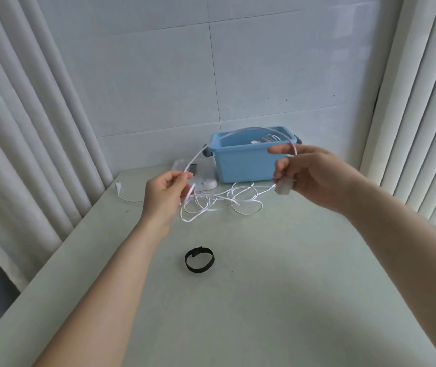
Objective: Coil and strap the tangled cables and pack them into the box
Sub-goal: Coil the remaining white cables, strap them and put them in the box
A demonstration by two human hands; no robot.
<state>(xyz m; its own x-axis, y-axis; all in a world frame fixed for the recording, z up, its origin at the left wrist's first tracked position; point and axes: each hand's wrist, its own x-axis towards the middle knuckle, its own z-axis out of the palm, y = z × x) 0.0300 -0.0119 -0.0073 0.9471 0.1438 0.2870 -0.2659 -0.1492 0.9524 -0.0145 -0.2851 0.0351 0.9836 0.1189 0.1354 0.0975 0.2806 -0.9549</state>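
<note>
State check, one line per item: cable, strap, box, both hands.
white cable: uncoiled; one arc lifted between the hands, the rest in a loose tangle on the table.
black strap: looped, lying on the table, around nothing.
blue box: upright, no lid on, something white inside.
left hand: pinches the cable.
right hand: grips the cable near its plug end.
</note>
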